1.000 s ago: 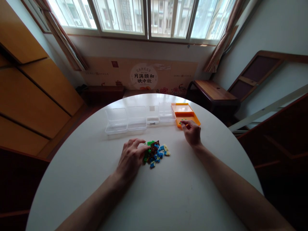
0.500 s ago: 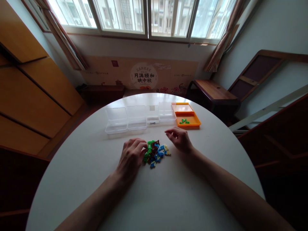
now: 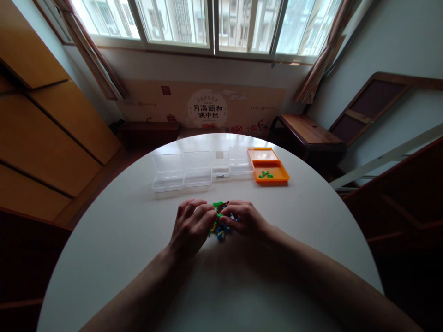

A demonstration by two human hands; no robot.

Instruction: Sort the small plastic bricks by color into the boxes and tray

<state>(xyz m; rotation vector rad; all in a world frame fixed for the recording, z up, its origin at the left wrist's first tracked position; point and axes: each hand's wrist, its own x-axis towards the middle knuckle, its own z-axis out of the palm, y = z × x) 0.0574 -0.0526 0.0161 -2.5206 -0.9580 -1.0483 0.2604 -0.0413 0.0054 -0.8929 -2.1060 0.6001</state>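
Both hands cover much of the brick pile (image 3: 220,220); left hand (image 3: 189,227) and right hand (image 3: 246,220) curl loosely on it, any grip unclear.

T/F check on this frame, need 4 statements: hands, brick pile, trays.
1. Both hands, left hand and right hand, are at the pile of small coloured plastic bricks. True.
2. The orange plastic tray holds blue bricks. False: it holds a few green pieces.
3. The clear plastic boxes sit in a row left of the orange tray. True.
4. The round white table carries the pile inside a clear box. False: the pile lies on the bare tabletop.
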